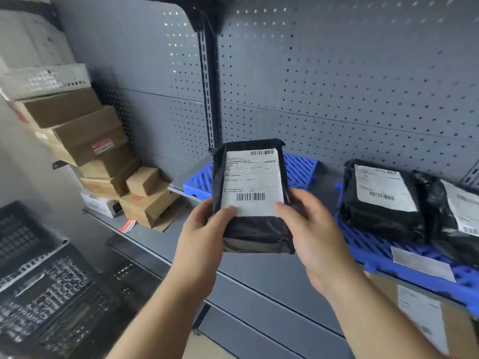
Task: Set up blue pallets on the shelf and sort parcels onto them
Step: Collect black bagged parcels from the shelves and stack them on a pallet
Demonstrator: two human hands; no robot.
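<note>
We grip black parcel (252, 182) both sides: L hand (204, 229), R hand (311, 229), fingers curled round it. Blue pallet (300, 169) behind, 12 o'clock; 2nd pallet (373, 252) w/ bagged parcels (383, 198), 3 o'clock.

Parcel (255, 193) before left pallet (300, 169); two parcels (381, 200) on right pallet (375, 252); boxes (85, 136) far left.

Both arms extend forward, bare and converging. The left hand (204, 229) grips the lower left edge of a parcel (252, 182), thumb on top; the right hand (313, 229) grips the lower right edge likewise.
</note>
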